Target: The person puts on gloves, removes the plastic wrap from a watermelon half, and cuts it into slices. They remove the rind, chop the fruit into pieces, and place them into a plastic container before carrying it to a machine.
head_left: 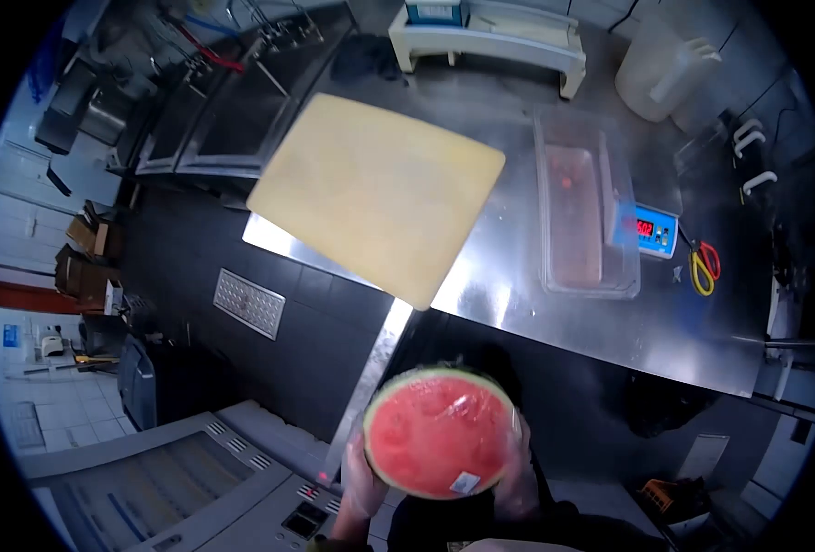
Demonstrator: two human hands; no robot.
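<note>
A cut watermelon (440, 431) under clear film, red face toward the camera and a small white label low on it, is held in front of my body below the counter's edge. My left hand (361, 478), in a clear glove, grips its left side. Around the right side is my right hand (518, 474), also gloved, with its fingers partly hidden behind the fruit. Beyond the watermelon, a cream cutting board (375, 193) lies on the steel counter (499, 276), one corner at the front edge.
Right of the board stand a clear plastic container (573, 221), a blue scale (656, 230) and scissors (704, 267). A white stand (490, 41) and a pitcher (660, 78) are at the back. Sinks (251, 106) lie back left; a steel appliance (159, 488) is front left.
</note>
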